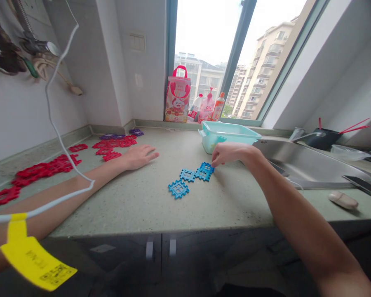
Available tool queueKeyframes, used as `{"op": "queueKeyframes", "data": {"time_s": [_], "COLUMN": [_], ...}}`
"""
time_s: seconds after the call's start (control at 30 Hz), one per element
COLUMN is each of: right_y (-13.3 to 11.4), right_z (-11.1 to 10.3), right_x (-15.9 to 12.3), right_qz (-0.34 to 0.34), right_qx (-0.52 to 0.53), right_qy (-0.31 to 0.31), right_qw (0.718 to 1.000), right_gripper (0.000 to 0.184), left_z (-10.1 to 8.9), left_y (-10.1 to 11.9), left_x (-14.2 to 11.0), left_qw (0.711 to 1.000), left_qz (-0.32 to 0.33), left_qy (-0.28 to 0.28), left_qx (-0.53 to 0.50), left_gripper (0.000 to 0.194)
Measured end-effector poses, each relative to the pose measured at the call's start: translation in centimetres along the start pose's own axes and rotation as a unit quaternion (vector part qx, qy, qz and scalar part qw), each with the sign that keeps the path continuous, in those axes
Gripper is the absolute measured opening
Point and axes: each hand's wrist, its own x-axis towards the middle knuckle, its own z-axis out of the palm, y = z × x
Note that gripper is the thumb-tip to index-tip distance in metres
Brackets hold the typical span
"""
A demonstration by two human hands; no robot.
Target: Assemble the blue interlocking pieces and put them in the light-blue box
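My right hand point(225, 154) has its thumb and fingers pinched at the edge of a blue window-shaped toy building piece point(207, 166). This piece partly overlaps another blue building piece point(203, 175) lying on the countertop point(142, 198). Just left is a lighter blue piece point(188, 175), and a toothed blue piece point(178, 189) lies nearest the front. My left hand point(139, 156) rests flat on the counter, fingers stretched out and holding nothing. Close beside it are red building pieces point(112, 156). Behind my right hand stands a light teal plastic tub point(231, 128) with some dark shapes showing through its wall.
More red pieces point(45, 168) run along the left wall, with purple pieces point(136, 132) further back. A white cable point(49, 103) with a yellow tag point(37, 264) hangs across the left side. Bottles point(207, 108) and a bag point(177, 99) line the window; a sink point(309, 161) lies right.
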Motion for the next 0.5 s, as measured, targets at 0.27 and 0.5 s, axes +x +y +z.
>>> {"op": "queueKeyframes", "data": {"time_s": [0.27,0.5], "right_y": [-0.4,-1.0], "right_z": [1.7,0.6], "right_x": [2.5,1.3], "right_qz": [0.045,0.046], "right_qx": [-0.068,-0.069], "right_qy": [0.090,0.134], "right_qw": [0.993,0.988], "right_gripper": [0.024,0.023], "left_z": [-0.1,-0.1], "left_y": [-0.2,-0.1], "left_x": [0.1,0.0], "left_qw": [1.000,1.000], "left_qz": [0.005,-0.002], "left_qy": [0.001,-0.005], "left_qx": [0.001,-0.001], "left_gripper": [0.080,0.085]}}
